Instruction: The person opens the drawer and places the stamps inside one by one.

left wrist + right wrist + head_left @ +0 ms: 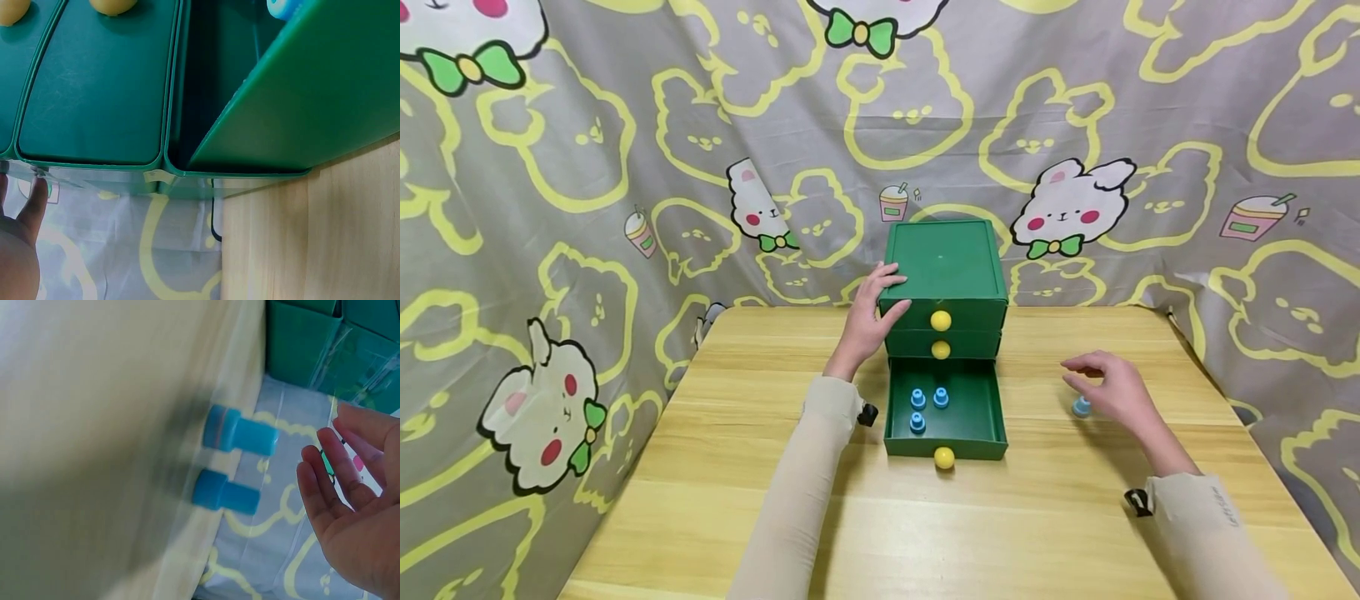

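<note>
A green cabinet of drawers [942,258] with yellow ball knobs stands on the table, its bottom drawer [973,417] pulled out. Inside that drawer stand three small blue stepped pegs [917,422]. My left hand [863,317] rests on the cabinet's upper left side, fingers on the top edge; the left wrist view catches only part of this hand [22,250]. To the right, my right hand [1112,390] hovers with loosely bent fingers, holding nothing. Close by it are two more blue pegs [240,432] on the table, apart from the fingers; the head view shows one peg [1081,407], the other hidden.
The wooden table [722,433] runs back to a patterned cloth [805,200], which hangs behind and at both sides. Two upper drawers [977,317] are closed. The open drawer's front panel [312,94] juts toward the near side.
</note>
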`<act>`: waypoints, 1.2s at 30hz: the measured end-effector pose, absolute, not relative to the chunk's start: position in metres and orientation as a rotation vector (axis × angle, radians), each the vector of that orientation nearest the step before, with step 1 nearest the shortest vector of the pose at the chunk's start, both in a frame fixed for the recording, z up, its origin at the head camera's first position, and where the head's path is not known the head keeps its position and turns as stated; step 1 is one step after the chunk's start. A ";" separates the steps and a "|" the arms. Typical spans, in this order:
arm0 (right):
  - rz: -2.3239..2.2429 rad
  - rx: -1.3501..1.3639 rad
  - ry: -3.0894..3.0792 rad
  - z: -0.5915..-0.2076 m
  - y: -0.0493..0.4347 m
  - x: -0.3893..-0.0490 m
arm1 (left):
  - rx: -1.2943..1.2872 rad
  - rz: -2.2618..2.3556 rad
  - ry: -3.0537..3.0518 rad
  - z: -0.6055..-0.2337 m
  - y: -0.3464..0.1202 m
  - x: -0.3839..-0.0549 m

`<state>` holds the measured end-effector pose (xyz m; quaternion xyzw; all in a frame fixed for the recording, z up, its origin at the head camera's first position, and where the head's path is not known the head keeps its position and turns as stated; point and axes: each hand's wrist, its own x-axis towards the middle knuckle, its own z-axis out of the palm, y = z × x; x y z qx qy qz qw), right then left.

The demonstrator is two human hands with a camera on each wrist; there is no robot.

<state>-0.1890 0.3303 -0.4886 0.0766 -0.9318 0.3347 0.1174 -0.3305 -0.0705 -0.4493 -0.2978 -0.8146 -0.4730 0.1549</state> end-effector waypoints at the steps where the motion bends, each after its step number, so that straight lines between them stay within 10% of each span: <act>1: 0.981 0.237 -2.730 -0.489 0.333 -0.188 | -0.851 -1.357 -2.336 -0.449 -0.070 -0.330; 36: 0.959 0.218 -2.881 -0.513 0.353 -0.171 | -0.850 -1.359 -2.338 -0.448 -0.071 -0.329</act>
